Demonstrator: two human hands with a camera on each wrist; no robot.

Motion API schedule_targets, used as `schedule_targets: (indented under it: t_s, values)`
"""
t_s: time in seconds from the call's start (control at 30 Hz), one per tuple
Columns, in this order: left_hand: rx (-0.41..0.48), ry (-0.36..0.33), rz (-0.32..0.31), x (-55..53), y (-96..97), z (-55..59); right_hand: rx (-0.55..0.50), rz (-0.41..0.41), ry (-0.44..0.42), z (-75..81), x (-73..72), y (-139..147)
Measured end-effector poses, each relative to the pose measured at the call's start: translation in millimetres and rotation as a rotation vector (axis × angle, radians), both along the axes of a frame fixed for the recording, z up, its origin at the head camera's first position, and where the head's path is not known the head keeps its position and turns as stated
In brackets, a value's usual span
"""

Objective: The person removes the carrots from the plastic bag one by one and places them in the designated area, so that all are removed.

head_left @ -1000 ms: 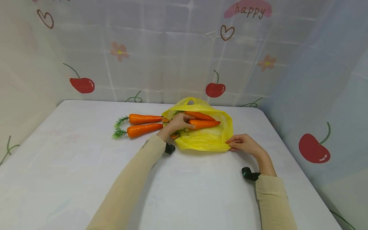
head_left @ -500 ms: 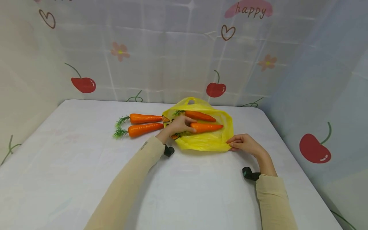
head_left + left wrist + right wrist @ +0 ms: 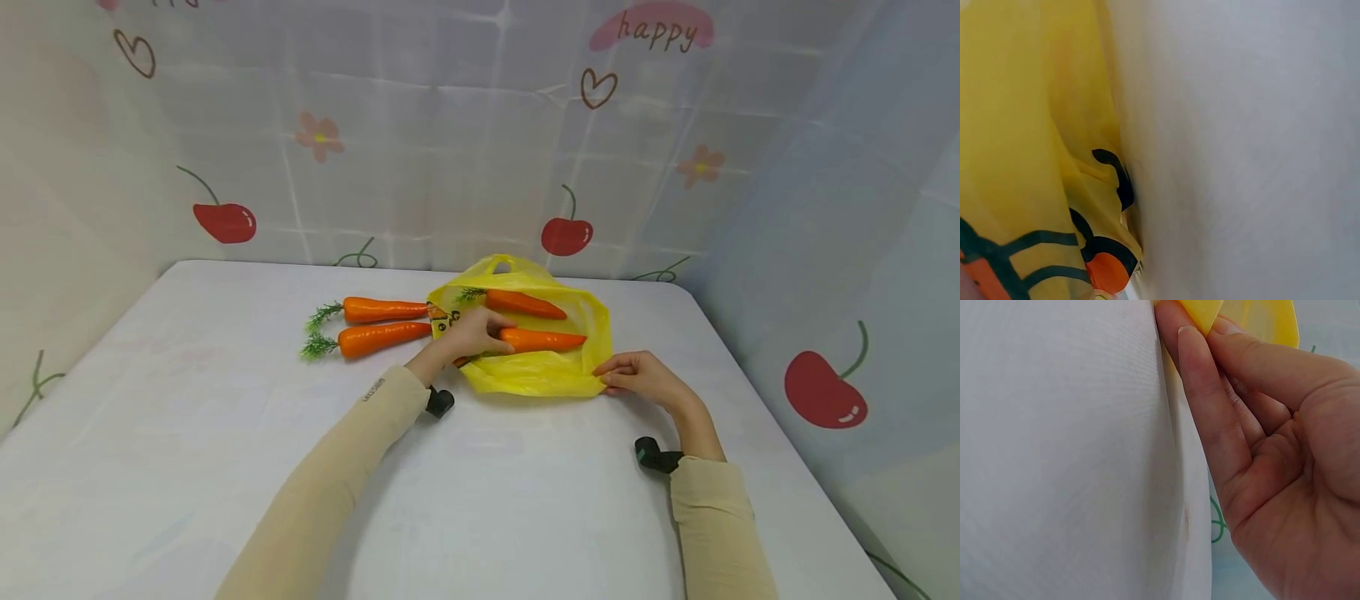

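"Where's the nearer R carrot (image 3: 547, 341)?"
"On yellow bag (image 3: 534, 379), long axis L–R, tip R."
"Closest hand?"
"L hand (image 3: 475, 333), gripping blunt end; carrot extends R from it. R hand (image 3: 637, 375) pinches bag's edge."

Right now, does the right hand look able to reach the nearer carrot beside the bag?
Probably not directly: the right hand pinches the yellow bag, and the bag and left hand lie between it and the nearer carrot.

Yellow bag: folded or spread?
Spread: the yellow bag lies wide on the table, its handle loop showing; the right hand pinches its edge.
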State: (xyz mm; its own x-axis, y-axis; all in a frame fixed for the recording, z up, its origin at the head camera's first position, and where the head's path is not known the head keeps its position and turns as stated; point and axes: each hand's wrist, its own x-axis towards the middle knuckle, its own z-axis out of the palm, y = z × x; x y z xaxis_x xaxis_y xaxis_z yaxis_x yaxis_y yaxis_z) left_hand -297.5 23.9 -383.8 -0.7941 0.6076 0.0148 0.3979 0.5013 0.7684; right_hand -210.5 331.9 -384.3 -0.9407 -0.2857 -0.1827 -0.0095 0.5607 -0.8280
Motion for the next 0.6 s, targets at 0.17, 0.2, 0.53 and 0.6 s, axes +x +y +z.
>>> schedule_targets:
  t_s: [0.17,0.2,0.53,0.6]
  values:
    - [-0.025,0.016,0.019,0.2,0.9,1.8,0.002,0.003,0.004,-0.7,-0.1,1]
    - [-0.025,0.024,0.018,0.4,0.5,1.7,-0.002,0.001,-0.001,-0.9,-0.1,1]
    - [0.003,0.101,0.026,4.5,-10.3,7.9,-0.029,0.01,0.006,0.4,-0.1,0]
    - [0.035,0.089,0.029,5.9,-14.5,10.7,-0.031,0.013,0.007,0.5,-0.1,0]
